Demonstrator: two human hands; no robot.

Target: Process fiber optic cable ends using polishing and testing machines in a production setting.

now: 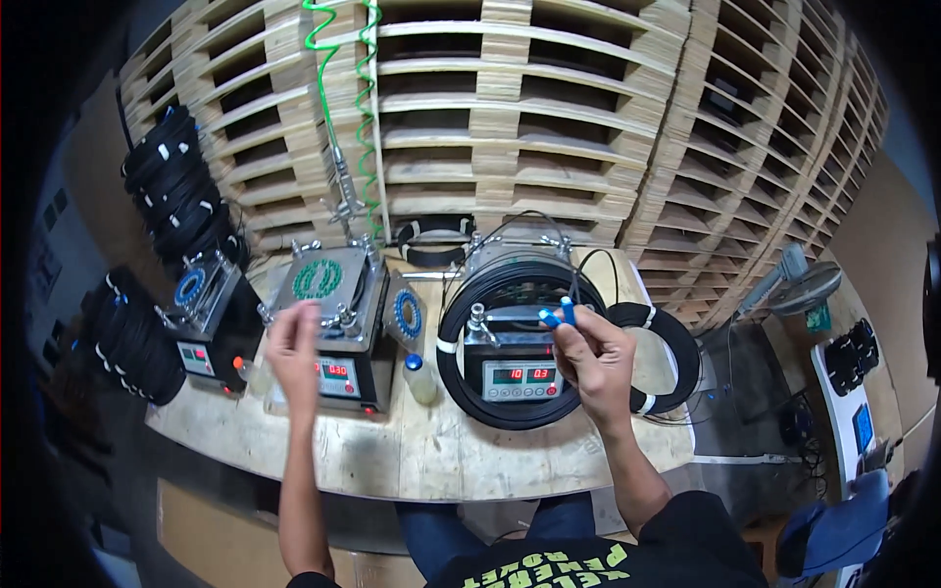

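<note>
Blue cable connectors point(559, 314) with pale tips stick out of my right hand point(595, 361), whose fingers are closed around them. Thin black cable rises from that hand toward the large black cable coil point(453, 387). The coil rings a polishing machine point(522, 380) with red digits on its panel. My left hand point(294, 343) is raised in front of a second polishing machine point(365, 367), which carries a green patterned disc point(317, 280) on its top plate. Motion smears the left fingers, so whether they pinch anything cannot be made out.
A blue-capped bottle point(422, 380) stands between the machines on the wooden table point(441, 461). A third machine point(201, 333) is at the left, beside stacked black cable coils point(132, 338). Wooden pallets point(500, 118) rise behind; a green coiled air hose point(323, 59) hangs there. A fan point(799, 289) stands right.
</note>
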